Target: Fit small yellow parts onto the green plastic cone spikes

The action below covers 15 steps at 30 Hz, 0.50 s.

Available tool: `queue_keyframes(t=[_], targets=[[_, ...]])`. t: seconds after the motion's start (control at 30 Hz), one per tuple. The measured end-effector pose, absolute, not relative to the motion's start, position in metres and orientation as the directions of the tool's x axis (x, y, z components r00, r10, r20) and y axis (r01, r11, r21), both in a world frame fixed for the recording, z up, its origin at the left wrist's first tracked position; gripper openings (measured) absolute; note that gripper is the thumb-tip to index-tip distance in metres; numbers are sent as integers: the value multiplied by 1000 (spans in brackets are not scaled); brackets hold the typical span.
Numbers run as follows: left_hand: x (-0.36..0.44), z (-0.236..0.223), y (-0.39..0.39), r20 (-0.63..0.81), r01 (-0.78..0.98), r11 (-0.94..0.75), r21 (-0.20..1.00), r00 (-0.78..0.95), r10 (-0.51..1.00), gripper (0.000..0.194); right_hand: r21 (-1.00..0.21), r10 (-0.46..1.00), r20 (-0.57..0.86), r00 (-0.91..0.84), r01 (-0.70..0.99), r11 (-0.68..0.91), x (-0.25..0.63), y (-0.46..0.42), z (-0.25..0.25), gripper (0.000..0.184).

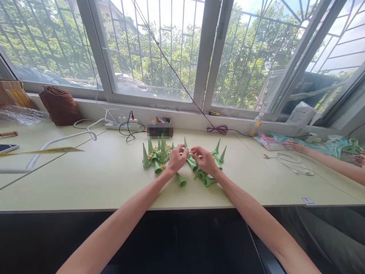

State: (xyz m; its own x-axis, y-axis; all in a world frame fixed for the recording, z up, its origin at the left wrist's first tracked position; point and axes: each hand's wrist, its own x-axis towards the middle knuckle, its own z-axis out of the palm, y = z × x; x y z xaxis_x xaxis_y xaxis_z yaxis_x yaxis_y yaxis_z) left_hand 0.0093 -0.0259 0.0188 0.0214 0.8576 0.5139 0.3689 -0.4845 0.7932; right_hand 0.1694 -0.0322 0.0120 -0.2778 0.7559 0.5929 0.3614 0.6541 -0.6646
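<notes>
Close to the middle of the table, my left hand [177, 159] is closed round a green plastic cone [185, 142], its tip pointing up above the fingers. My right hand [204, 160] is bent in beside it, fingertips pinched close to the cone; what they hold is too small to make out. Several green cones stand or lie around both hands, among them an upright cone [145, 156] on the left and a lying cone [181, 180] with its hollow end facing me. Small yellow pieces [163, 166] are mixed in among the cones on the left.
Behind the cones stand a small box [160, 129] and a power strip [119, 125] with cables. A white metal frame [42, 150] reaches in from the left. On the right, a coiled white cable [293, 161] lies near another person's arm [322, 154] and bagged parts.
</notes>
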Motion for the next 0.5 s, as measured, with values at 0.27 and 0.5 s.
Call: queue_keyframes(t=[0.27, 0.5], targets=[[9, 20, -27, 451, 301, -432, 850, 6, 892, 38, -665, 752, 604, -264, 353, 658, 170, -30, 11, 25], [10, 21, -30, 464, 307, -455, 836, 47, 885, 37, -638, 743, 619, -256, 388, 665, 171, -31, 11, 25]])
